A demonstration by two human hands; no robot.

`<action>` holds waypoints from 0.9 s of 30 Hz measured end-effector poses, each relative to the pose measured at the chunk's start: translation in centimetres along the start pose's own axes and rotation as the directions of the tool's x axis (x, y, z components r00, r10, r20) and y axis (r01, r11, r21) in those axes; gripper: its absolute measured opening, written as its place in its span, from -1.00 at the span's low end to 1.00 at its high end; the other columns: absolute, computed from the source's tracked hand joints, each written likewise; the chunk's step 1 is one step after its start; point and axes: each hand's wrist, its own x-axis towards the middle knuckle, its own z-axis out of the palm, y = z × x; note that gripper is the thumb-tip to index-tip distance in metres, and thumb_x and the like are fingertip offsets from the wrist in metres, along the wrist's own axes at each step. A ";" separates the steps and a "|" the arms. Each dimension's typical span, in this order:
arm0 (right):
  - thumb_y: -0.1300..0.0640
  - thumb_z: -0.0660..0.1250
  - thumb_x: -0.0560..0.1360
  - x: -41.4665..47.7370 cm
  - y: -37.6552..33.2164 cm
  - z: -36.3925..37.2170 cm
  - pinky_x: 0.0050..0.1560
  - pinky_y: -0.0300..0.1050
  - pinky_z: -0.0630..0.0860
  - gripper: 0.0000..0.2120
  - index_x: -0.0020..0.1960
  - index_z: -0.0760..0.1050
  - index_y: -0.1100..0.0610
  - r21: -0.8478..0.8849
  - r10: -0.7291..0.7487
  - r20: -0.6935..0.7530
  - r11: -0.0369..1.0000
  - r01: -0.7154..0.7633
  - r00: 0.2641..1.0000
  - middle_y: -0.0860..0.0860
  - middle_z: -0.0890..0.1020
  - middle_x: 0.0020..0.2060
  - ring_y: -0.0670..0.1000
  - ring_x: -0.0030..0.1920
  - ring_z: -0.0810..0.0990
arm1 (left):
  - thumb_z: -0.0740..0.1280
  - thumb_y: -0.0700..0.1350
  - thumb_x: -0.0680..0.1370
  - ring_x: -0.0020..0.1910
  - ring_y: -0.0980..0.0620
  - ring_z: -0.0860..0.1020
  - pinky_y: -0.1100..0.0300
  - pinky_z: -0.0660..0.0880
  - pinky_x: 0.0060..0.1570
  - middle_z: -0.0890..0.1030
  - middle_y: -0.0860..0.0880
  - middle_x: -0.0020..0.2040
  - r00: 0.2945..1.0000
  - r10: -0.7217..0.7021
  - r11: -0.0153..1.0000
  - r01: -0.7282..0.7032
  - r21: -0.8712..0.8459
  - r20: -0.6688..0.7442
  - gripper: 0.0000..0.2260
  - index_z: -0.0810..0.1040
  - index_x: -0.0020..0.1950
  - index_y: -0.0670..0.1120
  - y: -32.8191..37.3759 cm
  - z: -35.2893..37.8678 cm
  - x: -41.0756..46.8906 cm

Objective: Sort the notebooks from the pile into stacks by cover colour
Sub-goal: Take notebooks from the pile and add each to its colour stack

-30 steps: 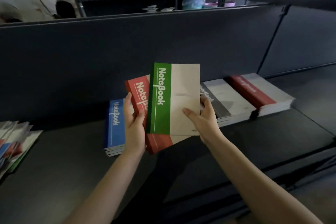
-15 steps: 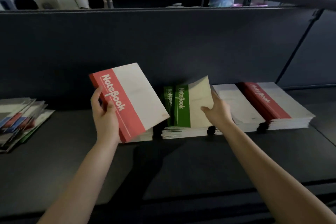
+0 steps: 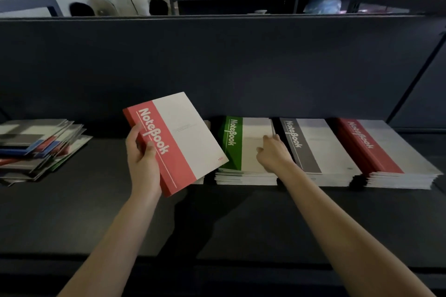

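Above the dark shelf (image 3: pixel 72 212), my left hand (image 3: pixel 142 164) has a red notebook (image 3: pixel 178 142) pinched at its spine edge, thumb on the cover and fingers curled behind, the book tilted clear of the stacks. My right hand (image 3: pixel 274 153) lies loosely open, fingertips pressing the top of the green stack (image 3: pixel 243 147), gripping nothing. I judge these books light, thin and a bit floppy, with smooth covers that could slide, so the stiffer spine side is the place to hold. Counting: three sorted stacks in plain view, namely green, the grey stack (image 3: pixel 316 147) and the red stack (image 3: pixel 381 149), side by side, with a sliver of another behind the held book, colour hidden. One messy unsorted pile (image 3: pixel 36 147) sits well apart at far left; its book count I cannot tell.
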 end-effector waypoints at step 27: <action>0.02 0.14 0.63 -4.8 1.8 -0.9 0.11 -0.28 0.39 -0.57 0.47 0.24 0.05 0.715 -0.023 -0.269 0.665 0.215 0.963 -0.07 0.46 0.30 -0.09 0.25 0.45 | 0.15 -0.10 0.65 0.16 0.18 0.49 0.26 0.44 0.04 0.46 0.16 0.25 0.928 0.076 0.989 -0.117 0.093 0.365 -0.71 0.30 0.35 0.15 -1.4 6.0 -3.5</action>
